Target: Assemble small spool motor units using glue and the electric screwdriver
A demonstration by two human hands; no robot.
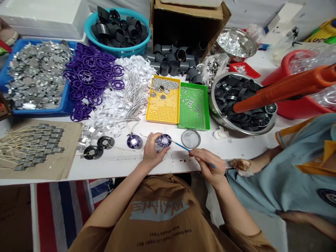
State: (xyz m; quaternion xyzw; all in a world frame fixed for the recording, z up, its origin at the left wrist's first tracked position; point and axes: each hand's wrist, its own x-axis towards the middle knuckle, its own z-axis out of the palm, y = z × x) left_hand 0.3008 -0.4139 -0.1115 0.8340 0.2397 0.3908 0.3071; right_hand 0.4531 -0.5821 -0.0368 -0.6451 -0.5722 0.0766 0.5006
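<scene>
My left hand (154,151) grips a purple plastic ring (164,140) with a silvery centre, just above the table edge. My right hand (210,165) pinches a thin blue brush (183,147), whose tip reaches the ring's centre. A small round dish of grey paste (190,139) sits just beyond my right fingers. To the left of my left hand lie another purple ring (134,141) and two black discs (105,142) with wires trailing from them.
A yellow pegboard tray (163,99) and green pegboard tray (193,106) hold small metal beads. Around them are bins of black rings, purple rings, white paper pieces and silver foil. A co-worker's arm (252,162) in a blue shirt reaches in at right, beneath an orange tube (280,91).
</scene>
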